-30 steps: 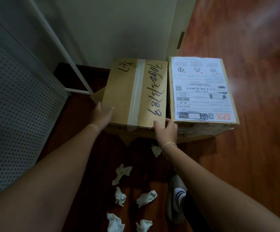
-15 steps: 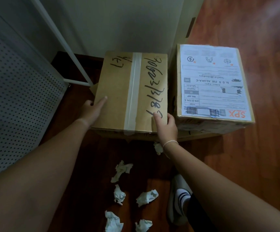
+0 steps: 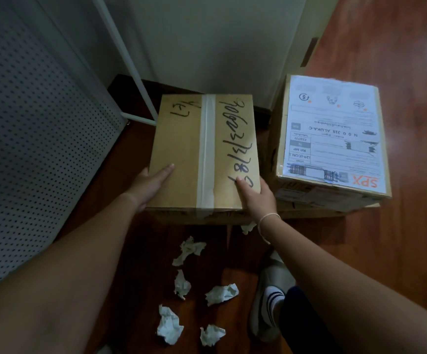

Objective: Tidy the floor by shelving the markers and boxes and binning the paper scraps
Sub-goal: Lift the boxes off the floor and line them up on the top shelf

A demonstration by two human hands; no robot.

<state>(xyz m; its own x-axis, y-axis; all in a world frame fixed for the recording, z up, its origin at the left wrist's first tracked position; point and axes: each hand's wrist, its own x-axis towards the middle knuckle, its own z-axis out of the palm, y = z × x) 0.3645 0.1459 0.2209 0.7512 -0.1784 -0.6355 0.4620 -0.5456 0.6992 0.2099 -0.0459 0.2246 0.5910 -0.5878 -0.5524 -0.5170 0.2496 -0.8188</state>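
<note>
A single head-worn wide-angle view looks forward and steeply down at the wooden floor (image 3: pixel 399 251) from standing height. It faces a white wall (image 3: pixel 207 42), with both forearms reaching in from the lower corners. Straight lines bow toward the frame's edges. No second view overlaps it.

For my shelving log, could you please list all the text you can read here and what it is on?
"SPX": shipping label on the right box.
"N O O J1B ALUKA-C": same label, upside down.
"RR-MP": same label.
Other label print: too small.
Marker handwriting on the taped box: not legible.
</note>
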